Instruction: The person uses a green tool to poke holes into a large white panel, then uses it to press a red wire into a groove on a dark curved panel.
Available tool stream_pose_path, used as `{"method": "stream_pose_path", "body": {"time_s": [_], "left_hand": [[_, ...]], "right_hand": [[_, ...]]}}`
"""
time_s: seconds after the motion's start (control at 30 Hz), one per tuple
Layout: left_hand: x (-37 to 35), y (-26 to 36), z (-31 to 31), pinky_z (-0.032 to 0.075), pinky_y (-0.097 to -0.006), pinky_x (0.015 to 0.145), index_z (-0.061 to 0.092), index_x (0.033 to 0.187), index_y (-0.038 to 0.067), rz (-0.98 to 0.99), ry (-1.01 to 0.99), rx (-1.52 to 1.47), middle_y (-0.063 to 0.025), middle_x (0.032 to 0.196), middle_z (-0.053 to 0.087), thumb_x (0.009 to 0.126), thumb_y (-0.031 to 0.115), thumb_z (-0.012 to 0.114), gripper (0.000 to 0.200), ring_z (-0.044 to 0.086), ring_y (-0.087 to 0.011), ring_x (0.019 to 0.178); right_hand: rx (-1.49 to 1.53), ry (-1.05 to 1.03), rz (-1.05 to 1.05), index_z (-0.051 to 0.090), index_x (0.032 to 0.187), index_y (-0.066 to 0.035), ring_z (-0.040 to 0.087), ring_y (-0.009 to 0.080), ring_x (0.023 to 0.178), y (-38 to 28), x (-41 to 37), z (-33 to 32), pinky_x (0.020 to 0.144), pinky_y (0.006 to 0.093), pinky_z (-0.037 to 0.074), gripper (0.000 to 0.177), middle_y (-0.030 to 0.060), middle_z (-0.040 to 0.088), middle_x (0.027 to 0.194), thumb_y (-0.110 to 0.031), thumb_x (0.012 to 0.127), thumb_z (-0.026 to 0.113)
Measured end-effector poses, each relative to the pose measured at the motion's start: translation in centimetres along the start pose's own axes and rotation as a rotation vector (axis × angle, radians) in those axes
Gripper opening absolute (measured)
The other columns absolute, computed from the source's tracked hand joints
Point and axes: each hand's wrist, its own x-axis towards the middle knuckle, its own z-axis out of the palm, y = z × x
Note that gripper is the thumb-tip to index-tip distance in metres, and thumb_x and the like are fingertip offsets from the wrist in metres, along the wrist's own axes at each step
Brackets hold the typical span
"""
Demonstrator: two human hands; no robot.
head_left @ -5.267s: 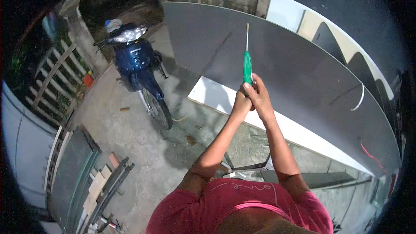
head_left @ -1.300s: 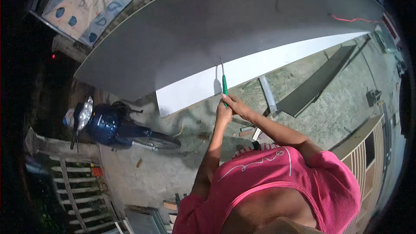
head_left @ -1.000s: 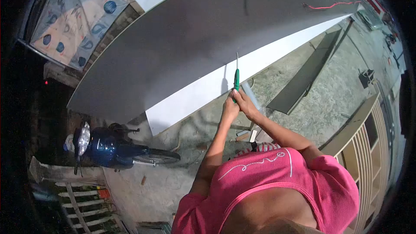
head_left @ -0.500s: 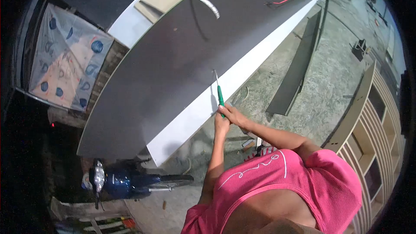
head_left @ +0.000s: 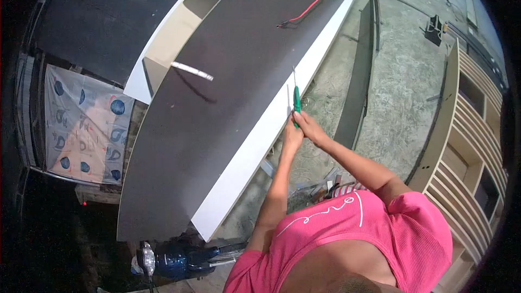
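A screwdriver [head_left: 296, 99] with a green handle and thin metal shaft points away from me, its tip over the white edge strip [head_left: 255, 135] of a large dark panel [head_left: 217, 103]. My left hand [head_left: 293, 138] is closed round the lower end of the handle. Pressed against it, my right hand [head_left: 309, 126] also grips the handle from the right side. Farther up, a curved white strip [head_left: 192, 70] stands out from the dark surface, and red wire [head_left: 315, 5] lies near the panel's far end.
A pale, box-like frame [head_left: 176, 32] lies beyond the panel. On the concrete floor to the right are a long dark board [head_left: 358, 76] and a slatted wooden shelf unit [head_left: 461, 157]. A blue motorbike [head_left: 187, 260] stands at lower left, below a plastic-covered sheet [head_left: 87, 125].
My view has shifted, so the panel and its surroundings appear lower and turned. Both hands have moved up and right in view with the screwdriver, still gripping its handle.
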Motion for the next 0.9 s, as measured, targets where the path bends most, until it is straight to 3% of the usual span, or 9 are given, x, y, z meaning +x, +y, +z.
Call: {"method": "stream_pose_path", "body": {"time_s": [0.17, 0.23, 0.27, 0.33, 0.43, 0.47, 0.53, 0.77, 0.9], "left_hand": [[5.4, 1.7, 3.0, 0.046, -0.0387, 0.075, 0.05, 0.112, -0.001, -0.179, -0.066, -0.03, -0.023, 0.096, 0.061, 0.083, 0.027, 0.053, 0.04, 0.06, -0.0335, 0.09], [7.3, 1.2, 3.9, 0.038, -0.0299, 0.042, 0.047, 0.113, -0.002, -0.07, -0.022, -0.018, -0.0092, 0.068, 0.057, 0.081, 0.023, 0.055, 0.041, 0.05, -0.0165, 0.048], [7.9, 0.9, 4.2, 0.038, -0.0299, 0.042, 0.047, 0.113, -0.002, -0.072, -0.014, -0.019, -0.0092, 0.068, 0.057, 0.081, 0.023, 0.055, 0.041, 0.05, -0.0165, 0.048], [8.7, 1.0, 4.6, 0.034, -0.0282, 0.037, 0.047, 0.113, -0.001, -0.144, -0.015, -0.077, -0.007, 0.062, 0.053, 0.082, 0.022, 0.054, 0.039, 0.047, -0.0135, 0.043], [9.4, 1.4, 5.4, 0.033, -0.0279, 0.036, 0.046, 0.113, -0.001, -0.163, 0.017, -0.108, -0.0053, 0.059, 0.051, 0.083, 0.022, 0.052, 0.038, 0.045, -0.0122, 0.043], [9.4, 1.5, 5.4, 0.033, -0.0279, 0.036, 0.046, 0.113, -0.001, -0.166, 0.028, -0.109, -0.0053, 0.059, 0.051, 0.083, 0.022, 0.052, 0.038, 0.045, -0.0122, 0.043], [9.5, 1.3, 5.8, 0.047, -0.0375, 0.075, 0.049, 0.113, -0.004, -0.216, 0.035, -0.04, -0.0229, 0.095, 0.061, 0.081, 0.025, 0.056, 0.044, 0.061, -0.0317, 0.088], [8.3, 6.7, 6.1, 0.046, -0.0371, 0.076, 0.048, 0.114, 0.0, -0.249, 0.049, -0.163, -0.0227, 0.098, 0.06, 0.081, 0.028, 0.057, 0.044, 0.06, -0.0314, 0.092], [8.5, 10.3, 4.5, 0.045, -0.0373, 0.077, 0.046, 0.117, 0.005, -0.048, 0.125, -0.074, -0.0201, 0.098, 0.061, 0.087, 0.025, 0.05, 0.036, 0.059, -0.0329, 0.094]], "right_hand": [[0.059, 0.035, 0.039, 0.053, 0.101, 0.002, 0.052, 0.0213, 0.084, 0.8, 4.7, -3.8, 0.077, 0.0318, 0.041, 0.053, 0.0145, 0.057, 0.09, -0.049, 0.091, 0.039], [0.1, -0.004, 0.056, 0.054, 0.099, 0.003, 0.052, 0.0219, 0.084, 1.5, 6.4, -4.7, 0.077, 0.0323, 0.041, 0.057, 0.0153, 0.057, 0.09, -0.051, 0.09, 0.038], [0.1, -0.012, 0.055, 0.054, 0.099, 0.003, 0.052, 0.0219, 0.084, 1.8, 7.1, -5.0, 0.077, 0.0323, 0.041, 0.057, 0.0153, 0.057, 0.09, -0.051, 0.09, 0.038], [0.088, -0.03, 0.039, 0.052, 0.094, -0.005, 0.042, 0.0069, 0.062, 2.0, 8.2, -5.6, 0.052, 0.0227, 0.037, 0.047, -0.0008, 0.047, 0.074, -0.05, 0.091, 0.039], [0.125, -0.078, 0.041, 0.052, 0.094, -0.005, 0.043, 0.0077, 0.063, 2.0, 9.0, -6.5, 0.052, 0.0238, 0.038, 0.048, -0.0003, 0.047, 0.074, -0.051, 0.091, 0.04], [0.124, -0.09, 0.04, 0.052, 0.094, -0.005, 0.043, 0.0077, 0.063, 1.9, 9.1, -6.7, 0.052, 0.0238, 0.038, 0.048, -0.0003, 0.047, 0.074, -0.051, 0.091, 0.04], [0.049, -0.106, 0.109, 0.054, 0.099, 0.004, 0.053, 0.0221, 0.082, 1.8, 9.0, -7.2, 0.074, 0.0333, 0.042, 0.063, 0.0162, 0.056, 0.088, -0.055, 0.088, 0.036], [0.038, -0.091, 0.051, 0.052, 0.106, 0.002, 0.053, 0.0197, 0.076, -1.5, 8.5, -8.9, 0.071, 0.0309, 0.042, 0.053, 0.0134, 0.056, 0.084, -0.047, 0.09, 0.041], [-0.009, -0.051, -0.161, 0.049, 0.113, 0.001, 0.053, 0.0198, 0.077, -5.5, 9.6, -9.2, 0.072, 0.0318, 0.042, 0.049, 0.0128, 0.057, 0.086, -0.042, 0.089, 0.045]]}}
